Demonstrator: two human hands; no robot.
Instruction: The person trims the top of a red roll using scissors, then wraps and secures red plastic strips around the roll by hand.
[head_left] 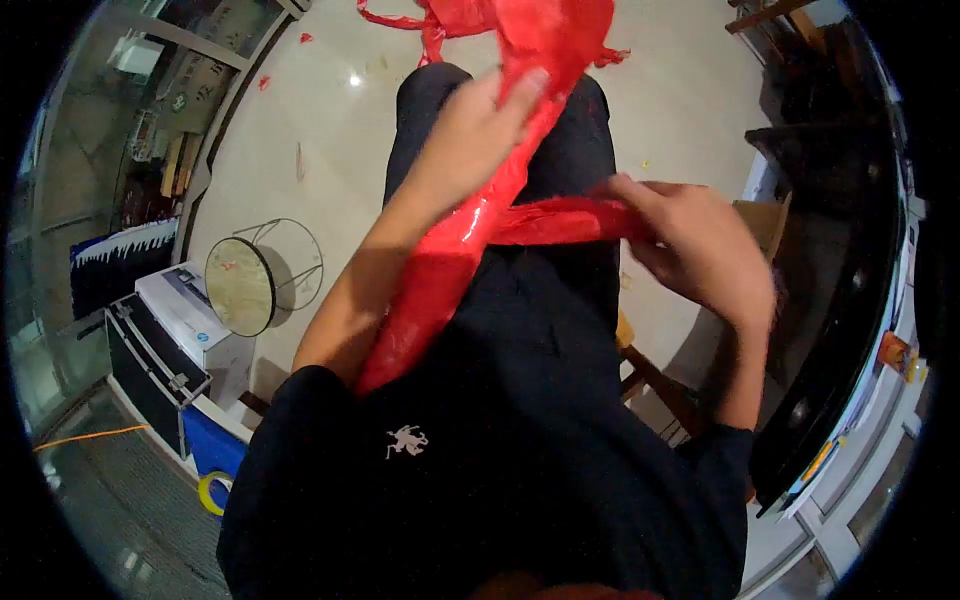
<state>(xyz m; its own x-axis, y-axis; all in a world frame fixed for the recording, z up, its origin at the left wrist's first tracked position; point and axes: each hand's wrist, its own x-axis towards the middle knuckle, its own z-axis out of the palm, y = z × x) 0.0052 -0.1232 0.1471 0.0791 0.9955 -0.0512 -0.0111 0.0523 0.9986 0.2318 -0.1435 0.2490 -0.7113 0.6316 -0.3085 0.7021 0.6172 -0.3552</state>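
A long red bundle [437,277], covered in shiny red plastic film, runs diagonally over my lap from under my left forearm up past my knees. My left hand [487,125] is closed around its upper part, the thumb pressed on the film. From the middle of the bundle a twisted red plastic strip [560,220] stretches out to the right. My right hand [700,245], slightly blurred, is closed on the strip's outer end. What lies inside the red film is hidden.
More crumpled red plastic [455,18] lies on the floor beyond my knees, with small red scraps [265,82] nearby. A round stool [240,286] stands at left beside a white box [190,310] and a black case [150,370]. Dark furniture [850,300] lines the right side.
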